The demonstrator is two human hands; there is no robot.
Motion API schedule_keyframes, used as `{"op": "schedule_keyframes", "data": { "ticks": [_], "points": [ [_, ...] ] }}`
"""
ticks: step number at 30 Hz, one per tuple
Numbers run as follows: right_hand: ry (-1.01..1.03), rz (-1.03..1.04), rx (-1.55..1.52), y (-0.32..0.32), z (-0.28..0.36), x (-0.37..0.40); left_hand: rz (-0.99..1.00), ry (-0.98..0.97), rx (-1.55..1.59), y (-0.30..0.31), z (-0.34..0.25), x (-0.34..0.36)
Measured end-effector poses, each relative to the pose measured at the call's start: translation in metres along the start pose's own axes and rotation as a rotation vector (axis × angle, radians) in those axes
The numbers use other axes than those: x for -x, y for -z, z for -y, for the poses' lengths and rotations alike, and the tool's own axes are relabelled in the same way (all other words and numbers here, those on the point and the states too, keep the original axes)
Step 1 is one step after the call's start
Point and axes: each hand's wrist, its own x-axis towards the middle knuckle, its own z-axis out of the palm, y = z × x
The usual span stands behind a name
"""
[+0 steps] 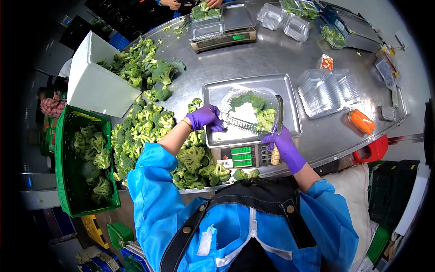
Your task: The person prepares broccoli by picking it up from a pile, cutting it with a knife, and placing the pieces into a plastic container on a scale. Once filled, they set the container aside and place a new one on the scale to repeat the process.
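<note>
Over the scale (290, 106), the hands (205, 118) (285, 147) hold: left, clear box (240, 124); right, knife (275, 156).

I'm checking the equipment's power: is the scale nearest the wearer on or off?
On: the scale shows green-lit readouts on its front display.

We see bright, cool light on the grey stainless-steel table (226, 63) and glints along the clear ribbed plastic box (239, 124); our wide view bows straight edges, blackness swallows the corners, and the left background looks dim.
</note>
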Motion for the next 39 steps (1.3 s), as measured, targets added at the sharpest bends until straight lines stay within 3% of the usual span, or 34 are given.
{"op": "schedule_keyframes", "data": {
  "ticks": [11, 17, 22, 29, 31, 33, 35, 39],
  "points": [
    [-0.009, 0.027, -0.009, 0.001, 0.001, 0.005, 0.021, 0.024, -0.117, -0.002, -0.004, 0.002],
    [0.044, -0.041, -0.12, -0.001, -0.004, 0.009, 0.054, -0.096, 0.262, 0.002, 0.016, 0.0],
    [0.114, 0.002, 0.028, 0.001, -0.005, 0.008, 0.016, -0.118, 0.133, 0.0, 0.013, 0.004],
    [0.077, -0.085, 0.035, 0.004, 0.003, 0.019, -0.011, -0.406, -0.295, 0.004, 0.012, 0.013],
    [0.323, -0.2, 0.064, 0.008, 0.007, 0.022, -0.203, -0.62, -0.412, -0.007, 0.0, 0.019],
    [0.396, -0.182, 0.063, 0.011, 0.014, 0.02, -0.283, -0.699, -0.475, -0.013, 0.002, 0.007],
    [0.6, -0.012, -0.09, 0.01, 0.035, 0.023, -0.347, -0.9, -0.438, -0.028, -0.01, 0.0],
    [0.62, -0.09, -0.047, 0.006, 0.066, 0.019, -0.444, -1.047, -0.618, -0.059, -0.04, -0.018]
  ]
}}
